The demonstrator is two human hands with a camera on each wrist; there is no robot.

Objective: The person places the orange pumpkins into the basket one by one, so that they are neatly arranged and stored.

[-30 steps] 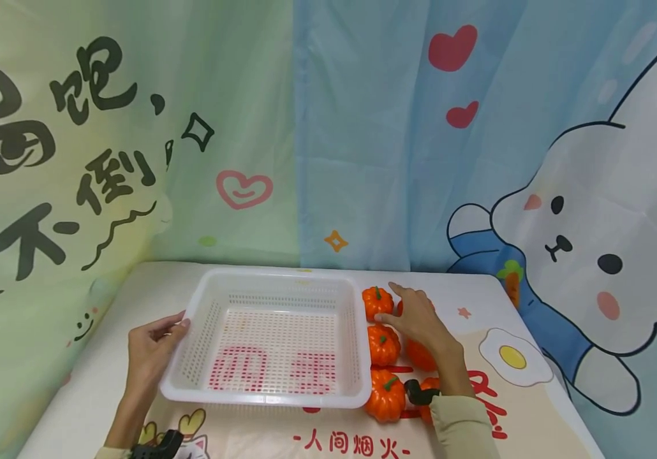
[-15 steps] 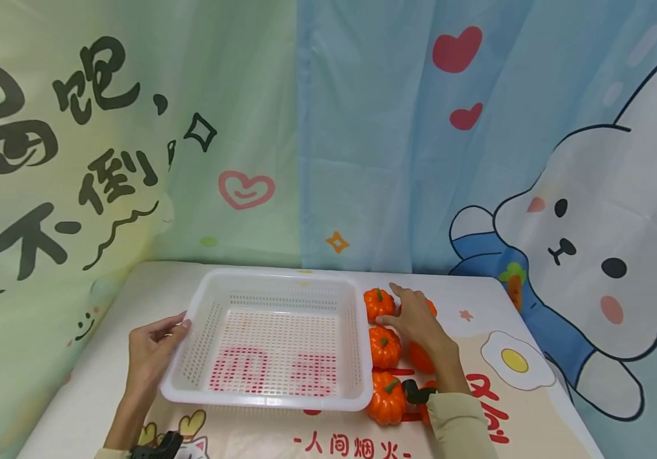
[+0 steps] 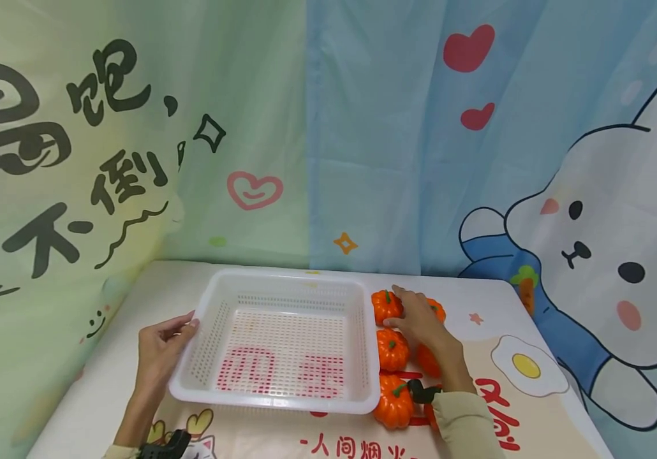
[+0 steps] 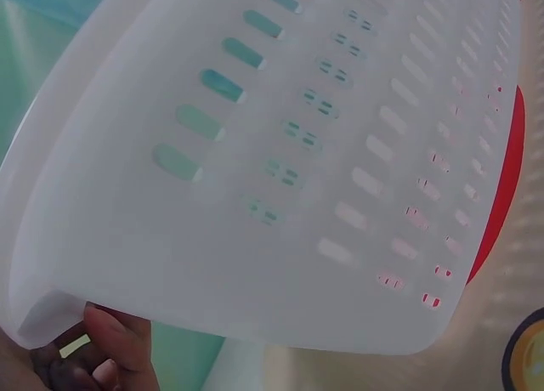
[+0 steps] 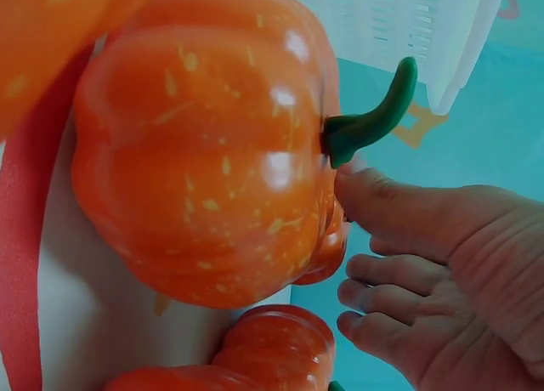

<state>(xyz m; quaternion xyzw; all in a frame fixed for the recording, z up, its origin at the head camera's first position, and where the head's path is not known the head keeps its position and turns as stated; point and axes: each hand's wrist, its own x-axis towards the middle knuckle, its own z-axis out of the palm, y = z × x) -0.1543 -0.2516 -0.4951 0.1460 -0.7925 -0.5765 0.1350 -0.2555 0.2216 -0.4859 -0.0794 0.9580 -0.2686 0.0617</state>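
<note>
A white plastic basket (image 3: 187,376) with slotted walls and a red print showing in its floor fills the middle of the head view. My left hand (image 3: 161,347) pinches its left rim; in the left wrist view the curled fingers (image 4: 119,340) sit under the basket's edge. Small orange pumpkins with green stems stand right of the basket in two columns. My right hand (image 3: 422,320) is at the far-left pumpkin (image 3: 384,307), thumb and forefinger spread beside it. Closer to the right wrist camera sits another pumpkin (image 5: 204,144), partly covering what the fingertips touch.
The middle pumpkin (image 3: 391,349) and near pumpkin (image 3: 394,401) line the basket's right side. Part of a far-right pumpkin (image 3: 437,310) shows behind the right hand. The table (image 3: 489,299) has a printed cover, and a cartoon curtain (image 3: 363,127) hangs behind its far edge.
The whole head view has shifted slightly, so everything appears a little further right. Both hands, the basket and the pumpkins keep nearly the same places relative to each other.
</note>
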